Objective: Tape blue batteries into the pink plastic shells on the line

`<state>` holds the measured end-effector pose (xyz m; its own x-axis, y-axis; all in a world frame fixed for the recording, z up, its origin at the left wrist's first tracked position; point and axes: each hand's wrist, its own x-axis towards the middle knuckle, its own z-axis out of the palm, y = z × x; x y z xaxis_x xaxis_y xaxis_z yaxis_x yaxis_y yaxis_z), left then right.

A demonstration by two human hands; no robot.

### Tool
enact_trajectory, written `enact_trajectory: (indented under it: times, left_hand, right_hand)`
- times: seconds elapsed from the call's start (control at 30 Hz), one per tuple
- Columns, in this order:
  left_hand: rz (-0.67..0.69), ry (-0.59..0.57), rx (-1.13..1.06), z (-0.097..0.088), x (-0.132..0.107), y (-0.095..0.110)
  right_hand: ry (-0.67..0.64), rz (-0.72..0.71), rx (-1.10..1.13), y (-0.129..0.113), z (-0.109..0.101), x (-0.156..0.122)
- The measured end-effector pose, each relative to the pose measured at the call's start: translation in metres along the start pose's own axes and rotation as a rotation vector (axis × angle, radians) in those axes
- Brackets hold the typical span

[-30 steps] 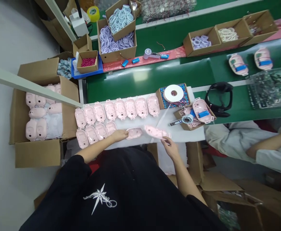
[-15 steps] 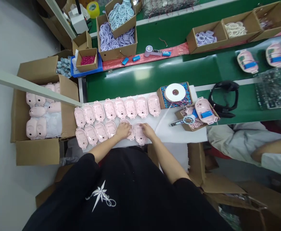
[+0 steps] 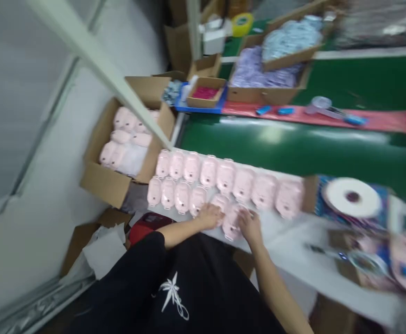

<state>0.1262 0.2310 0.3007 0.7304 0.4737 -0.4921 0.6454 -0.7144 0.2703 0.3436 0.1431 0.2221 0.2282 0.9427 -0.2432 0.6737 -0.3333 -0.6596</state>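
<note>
The picture is tilted and blurred by motion. Two rows of pink plastic shells (image 3: 224, 176) lie on a white foam sheet (image 3: 286, 236). My left hand (image 3: 209, 216) rests on the near edge of a pink shell (image 3: 220, 202). Beside it, my right hand (image 3: 250, 226) touches another pink shell (image 3: 231, 223) at the end of the near row. Blur and my fingers hide how either hand sits on its shell.
A cardboard box of pink shells (image 3: 100, 171) stands left of the sheet. A white tape roll (image 3: 352, 197) sits at the sheet's far end. Beyond lie a green conveyor belt (image 3: 293, 148), a red mat (image 3: 314, 116), and boxes of lilac rings (image 3: 269, 90).
The whole view has swung and tilted clockwise, and the co-worker's arm has left the picture. My hands stay together over the near shells, with my right hand shifted slightly onto the end shell.
</note>
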Motion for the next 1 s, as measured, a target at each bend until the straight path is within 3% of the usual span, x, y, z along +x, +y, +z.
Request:
enact_trajectory:
  times: [0.07,0.1,0.13,0.2,0.3,0.33,0.4,0.47,0.5,0.57,0.63,0.7,0.8,0.9,1.0]
  left_hand:
    - [0.056,0.159,-0.095,-0.004,-0.016,-0.021]
    - [0.046,0.251,-0.146,-0.011,-0.029,-0.043]
    - [-0.012,0.341,-0.192,-0.022,-0.047,-0.071]
    - [-0.286,0.476,-0.259,-0.054,-0.096,-0.148]
    - [-0.921,0.596,-0.278,-0.114,-0.181,-0.294]
    - [-1.028,0.618,-0.280,-0.133,-0.205,-0.345]
    - [-1.154,0.644,-0.294,-0.161,-0.241,-0.441]
    - [-1.242,0.643,-0.329,-0.173,-0.262,-0.519]
    - [-1.269,0.627,-0.356,-0.173,-0.268,-0.550]
    - [-1.291,0.584,-0.411,-0.166,-0.275,-0.595]
    - [-1.273,0.524,-0.449,-0.153,-0.279,-0.623]
    - [-1.256,0.463,-0.456,-0.143,-0.279,-0.638]
    - [-1.282,0.436,-0.402,-0.141,-0.277,-0.648]
    - [-1.329,0.540,-0.351,-0.158,-0.281,-0.643]
    - [-1.345,0.761,-0.369,-0.176,-0.301,-0.604]
  right_hand:
    - [0.224,0.021,0.005,-0.003,0.001,-0.007]
    - [0.279,0.014,0.025,-0.010,0.002,-0.008]
    - [0.254,-0.012,0.086,-0.023,0.004,-0.007]
    - [0.059,-0.061,0.229,-0.070,0.012,0.003]
    - [-0.315,-0.123,0.352,-0.188,0.038,0.040]
    - [-0.391,-0.166,0.361,-0.236,0.051,0.059]
    - [-0.455,-0.320,0.398,-0.335,0.087,0.100]
    - [-0.497,-0.511,0.456,-0.430,0.136,0.143]
    - [-0.525,-0.569,0.473,-0.473,0.164,0.164]
    - [-0.496,-0.523,0.475,-0.546,0.225,0.201]
    - [-0.431,-0.310,0.508,-0.599,0.282,0.231]
    - [-0.354,-0.148,0.650,-0.632,0.326,0.253]
    - [-0.322,-0.081,0.843,-0.656,0.351,0.269]
    - [-0.392,-0.012,0.865,-0.656,0.327,0.258]
    - [-0.343,0.082,0.922,-0.611,0.261,0.220]
